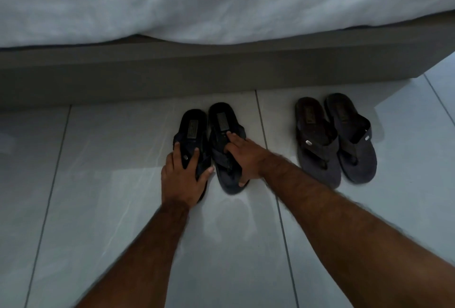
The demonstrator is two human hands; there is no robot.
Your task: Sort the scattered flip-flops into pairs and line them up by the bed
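Note:
Two black flip-flops lie side by side on the tiled floor, heels towards the bed. My left hand (183, 177) grips the toe end of the left black flip-flop (191, 127). My right hand (243, 155) presses down on the straps of the right black flip-flop (222, 120), thumb at its front edge. To the right, a brown-and-grey pair stands together: one flip-flop (316, 140) and its mate (350, 135), parallel, heels towards the bed. No hand touches that pair.
The grey bed base (197, 79) runs across the view just behind the flip-flops, with a white duvet (197, 0) hanging over it. The bed's corner is at the right. Pale floor tiles (98, 184) spread to the left and in front.

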